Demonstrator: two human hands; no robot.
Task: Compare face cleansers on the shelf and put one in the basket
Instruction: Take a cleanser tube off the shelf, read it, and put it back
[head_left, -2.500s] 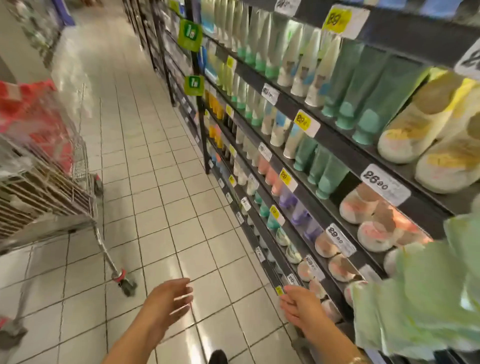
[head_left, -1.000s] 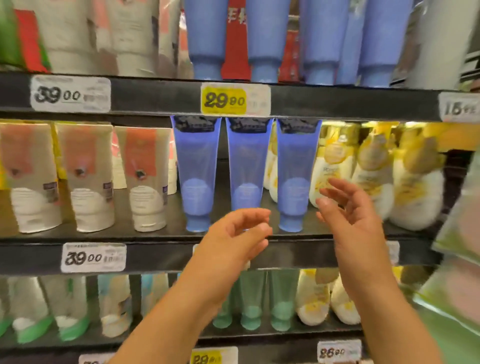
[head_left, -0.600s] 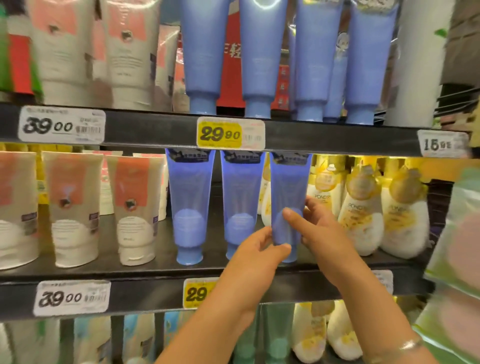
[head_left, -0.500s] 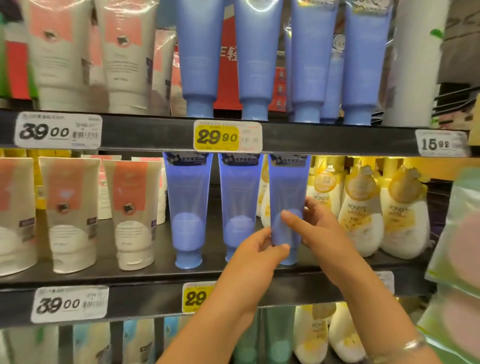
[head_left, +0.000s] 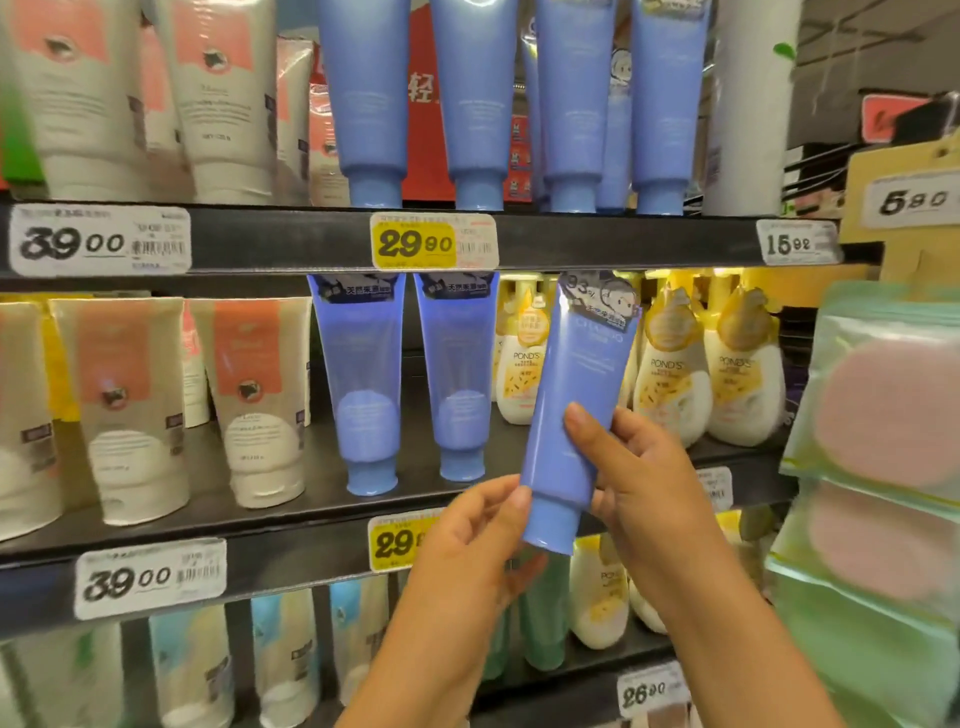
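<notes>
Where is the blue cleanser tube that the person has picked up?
Centre-right of the head view, the blue tube is held by both hands in front of the middle shelf, right of two matching tubes.

A shop is shown, in its skin-care aisle. Dark shelves (head_left: 597, 239) are stacked one above another and filled with rows of identical products set cap-down: blue tubes (head_left: 363, 384), cream-and-orange tubes (head_left: 254, 400) and yellow-and-white bottles (head_left: 670, 374) marked POND'S. Printed price tags are fixed along the shelf edges, among them a yellow tag (head_left: 415, 243) reading 29.90 and a white tag (head_left: 98, 244) reading 39.00, each with a barcode. Packets of round pads (head_left: 883, 415) are hung at the right end of the shelving.
</notes>
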